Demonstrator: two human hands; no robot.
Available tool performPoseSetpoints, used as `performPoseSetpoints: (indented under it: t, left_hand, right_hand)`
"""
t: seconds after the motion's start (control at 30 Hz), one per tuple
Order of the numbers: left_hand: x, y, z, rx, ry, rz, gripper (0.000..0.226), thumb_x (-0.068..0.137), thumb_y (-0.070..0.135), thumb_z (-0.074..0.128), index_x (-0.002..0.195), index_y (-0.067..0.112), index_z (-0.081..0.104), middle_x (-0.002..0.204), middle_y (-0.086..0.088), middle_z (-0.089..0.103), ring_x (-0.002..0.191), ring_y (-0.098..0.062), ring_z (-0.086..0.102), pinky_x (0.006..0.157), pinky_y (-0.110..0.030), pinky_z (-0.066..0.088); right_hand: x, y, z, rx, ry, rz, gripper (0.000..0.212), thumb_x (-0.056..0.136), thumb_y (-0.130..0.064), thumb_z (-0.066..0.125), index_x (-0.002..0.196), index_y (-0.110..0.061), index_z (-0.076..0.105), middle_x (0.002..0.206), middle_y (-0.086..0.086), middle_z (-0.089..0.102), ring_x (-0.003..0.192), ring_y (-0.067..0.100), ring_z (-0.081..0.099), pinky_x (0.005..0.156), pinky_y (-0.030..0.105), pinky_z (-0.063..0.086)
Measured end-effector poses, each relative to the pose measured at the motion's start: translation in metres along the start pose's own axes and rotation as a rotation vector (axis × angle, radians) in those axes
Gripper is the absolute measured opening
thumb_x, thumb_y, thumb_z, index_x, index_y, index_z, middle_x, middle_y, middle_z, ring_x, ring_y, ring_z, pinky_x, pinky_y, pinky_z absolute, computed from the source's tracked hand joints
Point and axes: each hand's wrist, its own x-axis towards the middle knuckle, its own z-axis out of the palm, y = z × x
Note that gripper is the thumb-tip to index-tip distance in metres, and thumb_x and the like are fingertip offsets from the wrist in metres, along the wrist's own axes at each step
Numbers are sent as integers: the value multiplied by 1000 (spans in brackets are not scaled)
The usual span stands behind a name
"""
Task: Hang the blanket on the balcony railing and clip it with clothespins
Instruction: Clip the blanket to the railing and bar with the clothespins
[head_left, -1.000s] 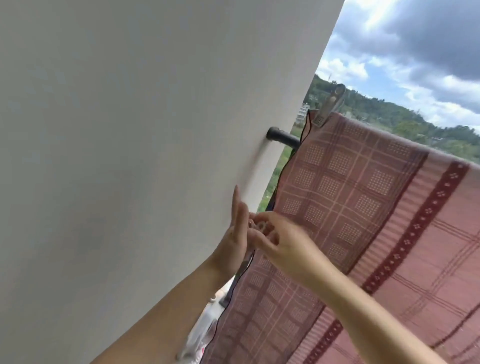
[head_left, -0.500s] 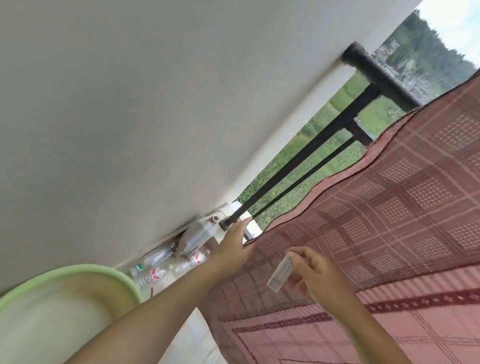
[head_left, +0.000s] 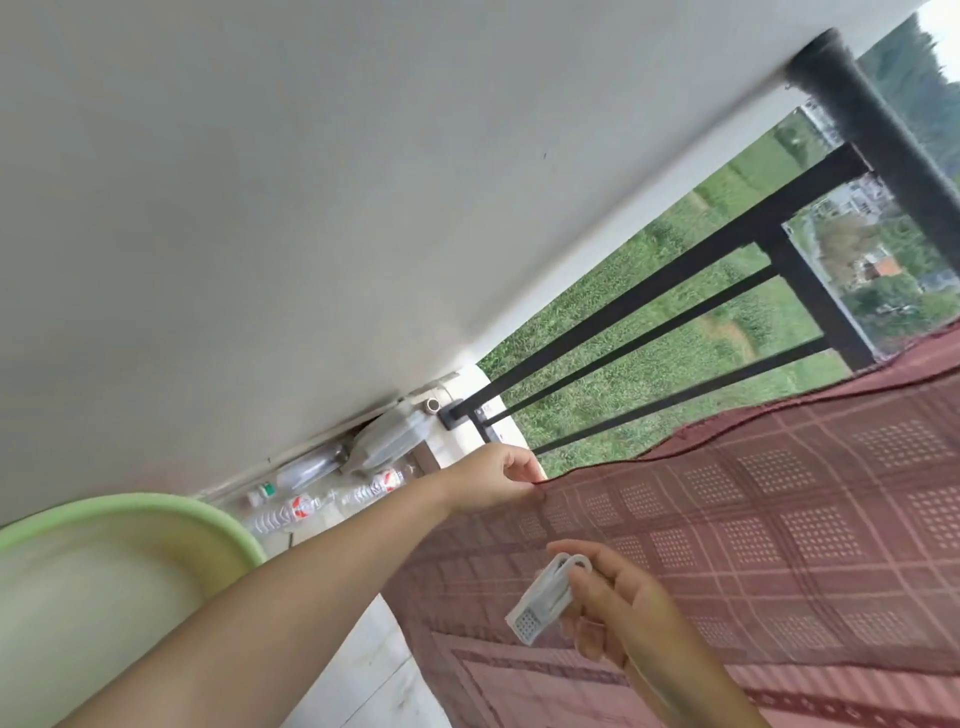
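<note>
Blanket (head_left: 753, 519) edge pinched by left hand (head_left: 493, 480); right hand (head_left: 618, 608) holds clothespin (head_left: 543, 603).

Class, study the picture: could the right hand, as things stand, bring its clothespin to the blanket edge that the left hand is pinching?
Probably yes. The right hand holds the clothespin just below the left hand, with only blanket between them.

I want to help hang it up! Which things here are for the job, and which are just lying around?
For the job:
- blanket, its edge pinched by the left hand
- white clothespin, held in the right hand
- black railing

Just lying about:
- green basin
- plastic bottles on the floor by the wall
</note>
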Motion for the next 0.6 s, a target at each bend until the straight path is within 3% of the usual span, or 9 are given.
performPoseSetpoints:
  t: [0.07, 0.13, 0.2, 0.27, 0.3, 0.37, 0.43, 0.5, 0.6]
  left_hand:
    - [2, -4, 3, 5, 55, 31, 17, 84, 15, 65, 72, 24, 57, 70, 13, 57, 56, 16, 52, 60, -1, 39]
    - [4, -4, 4, 6, 134, 62, 21, 84, 12, 63, 70, 26, 55, 69, 10, 57, 60, 9, 53, 65, -11, 43]
    - [4, -6, 7, -6, 188, 87, 23, 84, 11, 62, 70, 26, 54, 71, 8, 58, 71, -6, 55, 73, -24, 45]
    - [1, -6, 11, -70, 197, 96, 13, 85, 12, 62, 75, 19, 57, 72, 4, 58, 71, -11, 53, 72, -28, 45]
    - [-1, -5, 13, -108, 191, 89, 6, 86, 16, 61, 81, 14, 59, 72, 0, 58, 69, -11, 51, 68, -26, 44]
    - [-5, -4, 16, -135, 165, 64, 19, 88, 24, 59, 88, 5, 60, 70, -9, 57, 64, -12, 46, 60, -19, 37]
    - [-6, -3, 17, -102, 158, 63, 20, 89, 21, 58, 88, 3, 65, 62, -2, 53, 53, -6, 43, 55, -17, 33]
    - [-5, -4, 15, -73, 186, 49, 16, 89, 16, 58, 87, 7, 72, 58, 9, 54, 44, 4, 42, 53, -14, 34]
    - [-6, -6, 14, -61, 248, 52, 14, 87, 19, 60, 77, 16, 70, 63, 4, 59, 54, -3, 48, 59, -23, 38]
  right_hand:
    - [1, -1, 4, -22, -17, -2, 20, 84, -13, 63, 104, -10, 62, 65, 2, 68, 45, 13, 54, 41, 19, 43]
    - [1, -7, 7, -131, -23, -21, 22, 86, -4, 58, 106, -12, 60, 78, -3, 75, 58, 10, 66, 48, 18, 48]
    - [1, -22, 7, -307, 18, -96, 23, 83, -11, 62, 105, -19, 61, 89, -9, 75, 76, 5, 70, 60, 17, 53]
    - [5, -48, 8, -496, 67, -235, 21, 80, -18, 65, 99, -28, 63, 91, -11, 75, 82, 2, 69, 65, 15, 53]
    - [11, -62, 9, -583, 92, -305, 20, 80, -19, 65, 94, -32, 62, 88, -10, 74, 80, 1, 68, 65, 14, 54]
    - [26, -87, 14, -788, 167, -429, 17, 80, -20, 65, 92, -32, 62, 87, -15, 70, 77, -1, 67, 64, 14, 54]
    - [44, -105, 17, -966, 236, -519, 13, 83, -21, 64, 96, -22, 65, 89, -11, 69, 78, 2, 65, 65, 15, 52]
    - [58, -116, 17, -1055, 254, -513, 6, 85, -22, 62, 90, -19, 64, 86, -5, 71, 73, 9, 66, 59, 20, 51]
    - [73, -117, 12, -1239, 237, -397, 7, 86, -26, 60, 83, -21, 62, 82, -3, 70, 54, 13, 57, 45, 23, 41]
